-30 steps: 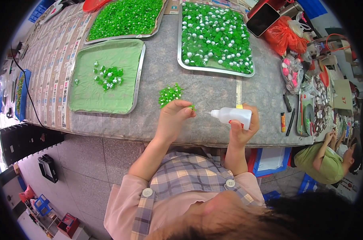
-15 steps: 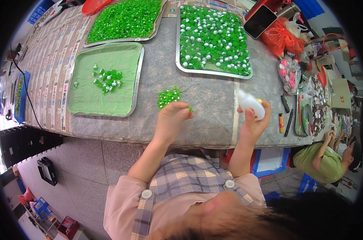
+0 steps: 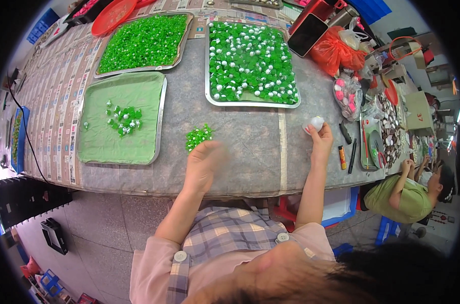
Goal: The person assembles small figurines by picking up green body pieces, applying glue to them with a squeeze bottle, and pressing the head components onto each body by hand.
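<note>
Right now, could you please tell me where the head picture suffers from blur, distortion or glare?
Head view, centre: the left hand has smeared fingers, while the right hand looks clearer; head view, lower edge: the dark hair is soft; head view, towards the rim: the table has a bowed front edge; head view, far left: brightness washes out detail.

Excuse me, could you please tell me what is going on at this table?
A person holds a white bottle in the right hand. The left hand is beside a small pile of green pieces; blur hides whether it grips one. To the left, a green-lined tray holds a loose cluster of green-and-white pieces. Beyond, two fuller trays of green pieces stand on the table.
</note>
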### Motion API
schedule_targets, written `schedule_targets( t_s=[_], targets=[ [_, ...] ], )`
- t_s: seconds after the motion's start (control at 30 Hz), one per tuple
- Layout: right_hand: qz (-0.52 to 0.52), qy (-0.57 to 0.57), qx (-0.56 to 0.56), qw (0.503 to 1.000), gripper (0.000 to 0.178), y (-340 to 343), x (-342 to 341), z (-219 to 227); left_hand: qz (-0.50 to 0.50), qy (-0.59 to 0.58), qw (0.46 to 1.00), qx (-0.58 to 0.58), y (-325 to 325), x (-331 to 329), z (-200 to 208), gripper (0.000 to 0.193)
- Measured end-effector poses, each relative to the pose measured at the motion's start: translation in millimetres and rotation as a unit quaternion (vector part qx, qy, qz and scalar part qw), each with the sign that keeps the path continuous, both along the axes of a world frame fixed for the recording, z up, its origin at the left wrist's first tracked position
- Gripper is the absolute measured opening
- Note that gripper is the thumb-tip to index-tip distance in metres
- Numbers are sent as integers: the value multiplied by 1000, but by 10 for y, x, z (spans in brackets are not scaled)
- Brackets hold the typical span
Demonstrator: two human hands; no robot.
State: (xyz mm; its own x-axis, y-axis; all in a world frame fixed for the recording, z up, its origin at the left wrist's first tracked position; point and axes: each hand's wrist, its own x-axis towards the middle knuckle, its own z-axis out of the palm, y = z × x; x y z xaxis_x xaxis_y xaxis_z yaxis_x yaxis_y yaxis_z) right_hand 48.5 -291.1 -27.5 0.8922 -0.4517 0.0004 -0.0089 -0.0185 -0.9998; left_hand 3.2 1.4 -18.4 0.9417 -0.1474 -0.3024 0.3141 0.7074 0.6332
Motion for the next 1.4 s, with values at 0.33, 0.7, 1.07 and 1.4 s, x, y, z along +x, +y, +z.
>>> schedule_targets(
  t_s=[0.33,0.7,1.07,1.4],
  targets=[
    [89,-214,-475,849,20,892,277,666,1,9,1000,-3,14,14,38,11],
    [196,-192,-606,747,18,1305,919,248,29,0,1000,-3,159,-7,-8,11],
    [285,47,200,936,18,1428,-296,182,-45,12,999,-18,-92,-4,55,11],
    [315,69,192,927,18,1396,-449,211,-23,26,999,-40,-82,-32,74,12]
  ],
)
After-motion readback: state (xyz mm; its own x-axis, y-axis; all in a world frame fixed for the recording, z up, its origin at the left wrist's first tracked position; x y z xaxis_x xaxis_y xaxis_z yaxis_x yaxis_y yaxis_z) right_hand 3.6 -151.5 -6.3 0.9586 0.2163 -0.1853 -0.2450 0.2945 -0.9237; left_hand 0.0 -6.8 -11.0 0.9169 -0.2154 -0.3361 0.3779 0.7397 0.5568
